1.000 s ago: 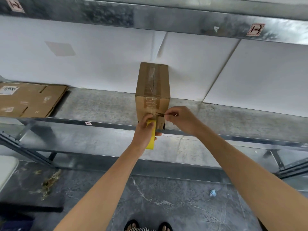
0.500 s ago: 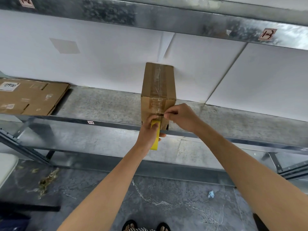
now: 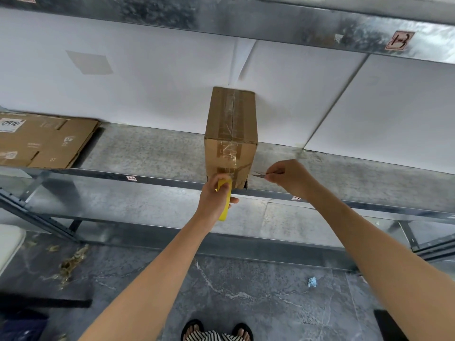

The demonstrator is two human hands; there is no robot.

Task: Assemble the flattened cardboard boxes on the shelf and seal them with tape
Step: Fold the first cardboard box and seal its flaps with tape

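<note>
An assembled brown cardboard box (image 3: 231, 134) stands on the metal shelf (image 3: 152, 153), clear tape running along its top seam and down its front face. My left hand (image 3: 216, 198) grips a yellow tape roll (image 3: 225, 203) held against the bottom of the box's front face. My right hand (image 3: 290, 177) is to the right of the box, pinching a small thin metal blade (image 3: 261, 175) that points left toward the box's lower corner. Several flattened cardboard boxes (image 3: 44, 141) lie on the shelf at the far left.
A white wall panel backs the shelf. An upper shelf beam (image 3: 246, 18) runs across the top. Below is a grey marble floor with debris (image 3: 71, 262), a crumpled blue scrap (image 3: 312, 282) and my sandalled feet (image 3: 216, 331).
My right hand has pulled away to the right from the box's front face, taking the small blade with it. My left hand keeps the tape roll at the box's base.
</note>
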